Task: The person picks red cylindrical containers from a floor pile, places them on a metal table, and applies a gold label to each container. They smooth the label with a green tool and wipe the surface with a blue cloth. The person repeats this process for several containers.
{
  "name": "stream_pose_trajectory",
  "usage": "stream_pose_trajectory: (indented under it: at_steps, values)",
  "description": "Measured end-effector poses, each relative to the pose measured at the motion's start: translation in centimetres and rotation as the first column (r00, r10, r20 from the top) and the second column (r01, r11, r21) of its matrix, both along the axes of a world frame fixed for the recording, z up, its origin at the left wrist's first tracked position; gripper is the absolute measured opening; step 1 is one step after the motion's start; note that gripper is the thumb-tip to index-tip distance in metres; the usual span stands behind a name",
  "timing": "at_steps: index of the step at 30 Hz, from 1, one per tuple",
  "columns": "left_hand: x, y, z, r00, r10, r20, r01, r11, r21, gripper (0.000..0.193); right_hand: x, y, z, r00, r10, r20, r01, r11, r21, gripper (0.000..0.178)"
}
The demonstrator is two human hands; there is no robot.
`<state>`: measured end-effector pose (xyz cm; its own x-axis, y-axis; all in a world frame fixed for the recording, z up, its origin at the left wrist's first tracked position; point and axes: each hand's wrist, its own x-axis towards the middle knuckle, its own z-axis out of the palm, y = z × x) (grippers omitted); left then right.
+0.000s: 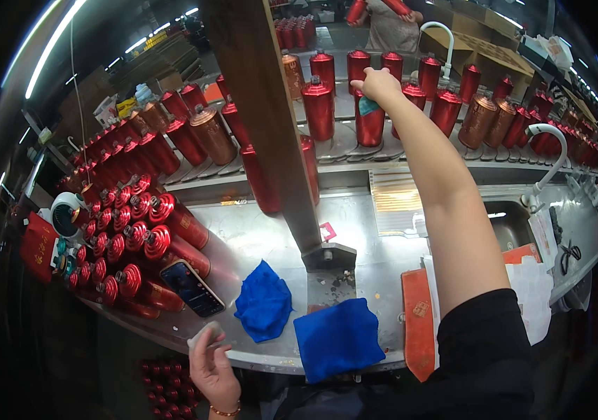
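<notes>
The two hands are well apart. At 1 o'clock the right hand (381, 85) is at the top of a bottle (370, 131); whether the fingers clamp it or only touch it, I cannot tell. That bottle stands upright in the row across the bench (236, 210): glossy metallic red, straight-sided, its upper part hidden by the hand and a teal patch (367, 106). At 7 o'clock the left hand (213, 371) has half-curled fingers, with a pale grey piece (206, 334) at their tips; I cannot tell whether it is gripped or worn. A phone (192, 287) with a lit screen is just beyond.

Red bottles (181, 250) lie stacked at 9 o'clock, tops facing out; one bears a small gold label. Copper bottles (479, 120) stand at 2 o'clock with faint markings, too small to read. Two blue cloths (337, 341) lie between 5 and 7 o'clock. At 4 o'clock an orange strip (419, 339) carries a gold emblem; at 9 o'clock a red box (38, 245) shows gold writing, left uncopied.
</notes>
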<state>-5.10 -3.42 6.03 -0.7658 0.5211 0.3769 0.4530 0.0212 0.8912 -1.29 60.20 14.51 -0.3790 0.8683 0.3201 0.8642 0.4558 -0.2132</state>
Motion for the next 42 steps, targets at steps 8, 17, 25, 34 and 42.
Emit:
stream_pose_trajectory:
  at_steps: [8, 17, 25, 34, 42]
  values:
    - [1.0, 7.1, 1.2, 0.914, -0.405, 0.027, 0.406, 0.913, -0.043, 0.04, 5.7, -0.3, -0.7, 0.978, 0.15, 0.142, -0.184, 0.946, 0.268, 0.044]
    - [2.2, 17.2, 7.8, 0.691, -0.654, -0.308, 0.656, 0.747, -0.113, 0.092, 16.0, -24.7, 12.4, 0.788, 0.598, 0.147, -0.614, 0.782, 0.111, 0.037]
    - [5.8, 15.0, 4.1, 0.349, -0.723, 0.596, 0.734, 0.606, 0.306, 0.113, 15.8, -29.7, 3.3, 0.744, 0.513, -0.428, -0.653, 0.421, -0.63, 0.026]
    - [2.7, 14.4, -1.6, 0.317, -0.539, 0.78, 0.659, 0.717, 0.227, 0.066, 15.6, -31.9, -6.1, 0.792, 0.336, -0.509, -0.586, 0.184, -0.789, 0.053]
    - [1.9, 14.5, -2.4, 0.209, -0.571, 0.794, 0.671, 0.674, 0.308, 0.065, 15.9, -34.3, -6.6, 0.784, 0.183, -0.594, -0.615, 0.359, -0.702, 0.056]
